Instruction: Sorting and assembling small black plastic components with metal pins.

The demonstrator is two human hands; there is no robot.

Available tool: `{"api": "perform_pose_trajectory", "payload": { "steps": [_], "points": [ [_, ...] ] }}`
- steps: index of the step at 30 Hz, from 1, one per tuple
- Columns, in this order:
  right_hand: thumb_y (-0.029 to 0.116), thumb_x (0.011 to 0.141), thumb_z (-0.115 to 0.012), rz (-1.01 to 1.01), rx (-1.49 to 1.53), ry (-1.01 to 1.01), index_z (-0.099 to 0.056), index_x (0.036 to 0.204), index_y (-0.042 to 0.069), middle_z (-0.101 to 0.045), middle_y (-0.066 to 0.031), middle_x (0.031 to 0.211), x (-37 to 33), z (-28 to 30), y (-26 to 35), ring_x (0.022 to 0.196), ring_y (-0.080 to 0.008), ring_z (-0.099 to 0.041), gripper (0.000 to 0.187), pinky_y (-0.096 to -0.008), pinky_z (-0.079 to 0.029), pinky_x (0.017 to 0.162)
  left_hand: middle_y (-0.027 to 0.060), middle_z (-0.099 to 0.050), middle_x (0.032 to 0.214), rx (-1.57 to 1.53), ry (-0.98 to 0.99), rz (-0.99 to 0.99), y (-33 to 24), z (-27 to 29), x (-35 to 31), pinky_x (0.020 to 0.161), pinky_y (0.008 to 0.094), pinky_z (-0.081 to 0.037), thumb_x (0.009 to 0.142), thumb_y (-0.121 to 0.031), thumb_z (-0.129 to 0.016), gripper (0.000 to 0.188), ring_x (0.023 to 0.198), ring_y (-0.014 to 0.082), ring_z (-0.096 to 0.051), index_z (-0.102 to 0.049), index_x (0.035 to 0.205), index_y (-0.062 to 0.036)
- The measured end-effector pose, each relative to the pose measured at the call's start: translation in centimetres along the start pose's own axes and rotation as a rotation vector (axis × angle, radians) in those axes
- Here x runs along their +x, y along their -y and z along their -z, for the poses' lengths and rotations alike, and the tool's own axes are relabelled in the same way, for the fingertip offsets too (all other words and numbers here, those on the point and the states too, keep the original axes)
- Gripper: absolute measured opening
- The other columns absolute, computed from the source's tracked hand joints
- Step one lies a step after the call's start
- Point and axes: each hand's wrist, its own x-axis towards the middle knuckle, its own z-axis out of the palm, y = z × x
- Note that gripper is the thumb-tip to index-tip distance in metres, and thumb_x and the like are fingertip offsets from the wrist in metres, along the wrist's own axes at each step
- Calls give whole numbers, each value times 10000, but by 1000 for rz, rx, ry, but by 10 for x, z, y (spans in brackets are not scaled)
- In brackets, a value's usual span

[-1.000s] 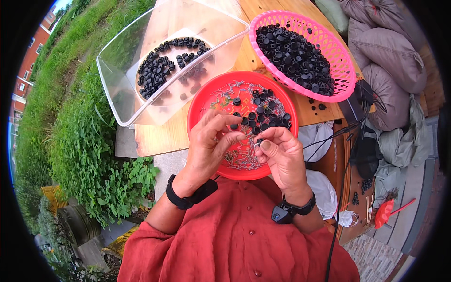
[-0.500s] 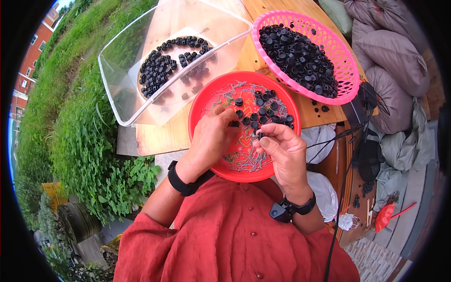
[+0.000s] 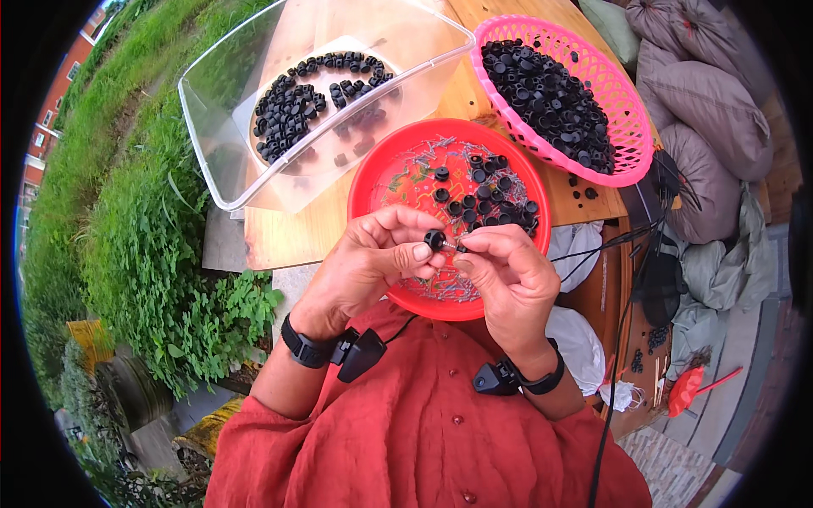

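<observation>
Over the near part of a round red tray (image 3: 366, 188), my two hands meet. My left hand (image 3: 373, 258) pinches a round black plastic cap (image 3: 434, 239) between thumb and fingertips. Facing it, my right hand (image 3: 512, 271) pinches a thin metal screw (image 3: 450, 245) with a small dark piece at its right end. The screw's left end meets the cap; how deep it sits I cannot tell. Inside the tray, several black caps (image 3: 483, 193) lie at the far right, and loose grey screws (image 3: 436, 152) are scattered around them.
A pink lattice basket (image 3: 631, 140) heaped with black parts stands at the far right. At the far left, a clear plastic bin (image 3: 246, 196) contains assembled-looking black pieces (image 3: 284, 127). Both are on a wooden table (image 3: 296, 245). Black cables (image 3: 627, 241) hang on the right.
My left hand has risen from the caps in the tray with a black cap and turned toward my right hand. The cap and the screw are now together between the hands.
</observation>
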Motion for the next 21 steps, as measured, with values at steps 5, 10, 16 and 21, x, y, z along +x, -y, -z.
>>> {"api": "perform_pose_trajectory", "payload": {
  "steps": [5, 10, 16, 21],
  "points": [
    [-78, 769, -703, 112, -221, 0, -674, 906, 5, -635, -90, 860, 1, -4, 5, 745, -152, -644, 163, -261, -528, 648, 109, -678, 969, -13, 39, -2, 4, 3, -4, 765, 241, -572, 888, 27, -601, 237, 869, 162, -677, -590, 1125, 24],
    [-76, 765, -705, 132, -296, 25, -680, 891, 8, -630, -90, 841, 1, -8, 9, 738, -159, -648, 153, -265, -527, 634, 126, -682, 969, 102, -31, -6, 3, 0, -7, 733, 268, -580, 862, 51, -617, 251, 818, 171, -682, -600, 1113, 37],
    [-85, 768, -702, 110, -261, 52, -679, 895, 2, -610, -83, 855, 0, -10, 9, 723, -150, -637, 156, -257, -541, 639, 99, -692, 935, 220, -55, -45, 2, -3, -10, 712, 243, -562, 853, 40, -638, 229, 772, 134, -667, -624, 1081, 21],
    [-92, 768, -701, 36, -144, 81, -676, 880, 2, -598, -71, 856, -2, -7, 0, 742, -135, -630, 149, -244, -548, 653, 77, -693, 888, 238, -76, -85, 7, -3, -12, 693, 231, -559, 848, 34, -647, 193, 742, 116, -660, -650, 1040, 11]
  ]
}}
